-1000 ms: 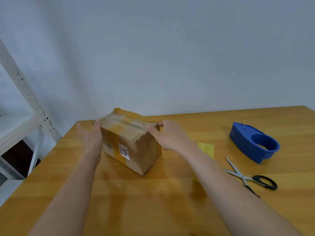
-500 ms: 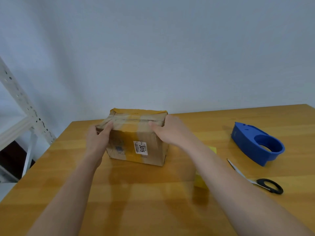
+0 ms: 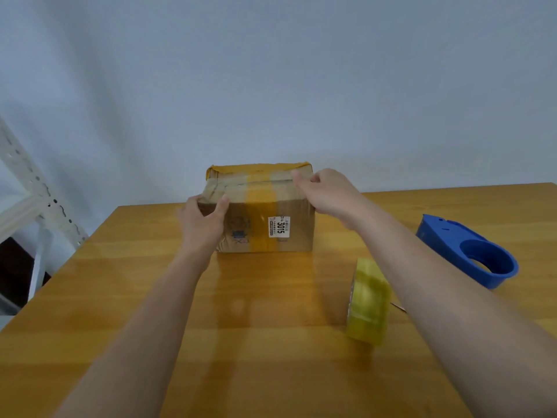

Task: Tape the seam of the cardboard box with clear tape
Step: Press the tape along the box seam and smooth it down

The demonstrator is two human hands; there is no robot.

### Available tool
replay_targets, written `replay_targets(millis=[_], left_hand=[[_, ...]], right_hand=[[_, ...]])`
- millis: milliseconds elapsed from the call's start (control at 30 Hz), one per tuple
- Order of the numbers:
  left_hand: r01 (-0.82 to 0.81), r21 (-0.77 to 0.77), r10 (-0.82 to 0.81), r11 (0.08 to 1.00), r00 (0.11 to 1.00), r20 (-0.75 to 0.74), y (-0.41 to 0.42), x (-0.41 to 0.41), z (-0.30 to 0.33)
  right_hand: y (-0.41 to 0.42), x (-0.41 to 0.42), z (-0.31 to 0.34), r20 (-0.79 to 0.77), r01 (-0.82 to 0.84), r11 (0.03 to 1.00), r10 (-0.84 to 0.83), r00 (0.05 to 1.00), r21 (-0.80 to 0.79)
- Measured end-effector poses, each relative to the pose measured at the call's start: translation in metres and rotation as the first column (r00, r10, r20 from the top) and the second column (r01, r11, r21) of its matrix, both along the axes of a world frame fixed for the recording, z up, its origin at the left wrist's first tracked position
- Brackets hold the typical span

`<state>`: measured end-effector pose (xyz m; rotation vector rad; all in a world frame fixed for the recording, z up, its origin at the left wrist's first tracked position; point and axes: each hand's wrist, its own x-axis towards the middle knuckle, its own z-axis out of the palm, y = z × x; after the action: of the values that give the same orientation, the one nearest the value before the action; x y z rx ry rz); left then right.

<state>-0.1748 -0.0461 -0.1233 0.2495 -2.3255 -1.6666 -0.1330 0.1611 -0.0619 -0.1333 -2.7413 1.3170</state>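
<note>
A small brown cardboard box (image 3: 265,212) with old yellowish tape and a white "3015" label stands at the far middle of the wooden table (image 3: 271,342), its long side facing me. My left hand (image 3: 205,221) grips its near left corner. My right hand (image 3: 325,193) holds the top right edge, fingers on the lid seam. A roll of clear yellowish tape (image 3: 367,301) stands on edge on the table, to the right of the box and under my right forearm, apart from both hands.
A blue tape dispenser (image 3: 470,251) lies at the right side of the table. A white metal shelf frame (image 3: 33,200) stands left of the table. A plain wall is close behind the box.
The box has been turned from a corner-on angle until its labelled long side faces me. Both hands stayed on it. The scissors have left the view and the tape roll now shows.
</note>
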Motion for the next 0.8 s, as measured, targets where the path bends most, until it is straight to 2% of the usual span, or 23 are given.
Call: replay_targets(millis=[433,567,667,800], left_hand=[[-0.017,0.009,0.016,1.0,0.994,0.105,0.006,0.023,0.019],[-0.031,-0.044,0.034,0.999,0.996,0.083,0.01,0.046,0.03],[0.076,-0.104,-0.069,0.992,0.995,0.07,0.022,0.069,0.035],[0.402,-0.191,-0.369,0.896,0.911,0.184,0.048,0.108,0.03]], right_hand=[[0.023,0.013,-0.013,0.026,0.011,0.999,-0.01,1.0,-0.032],[0.037,0.035,-0.01,0.008,0.04,0.997,-0.04,0.999,-0.059],[0.051,0.058,-0.009,-0.004,0.079,0.994,-0.08,0.997,-0.073],[0.068,0.095,-0.014,-0.03,0.143,0.987,-0.146,0.989,-0.067]])
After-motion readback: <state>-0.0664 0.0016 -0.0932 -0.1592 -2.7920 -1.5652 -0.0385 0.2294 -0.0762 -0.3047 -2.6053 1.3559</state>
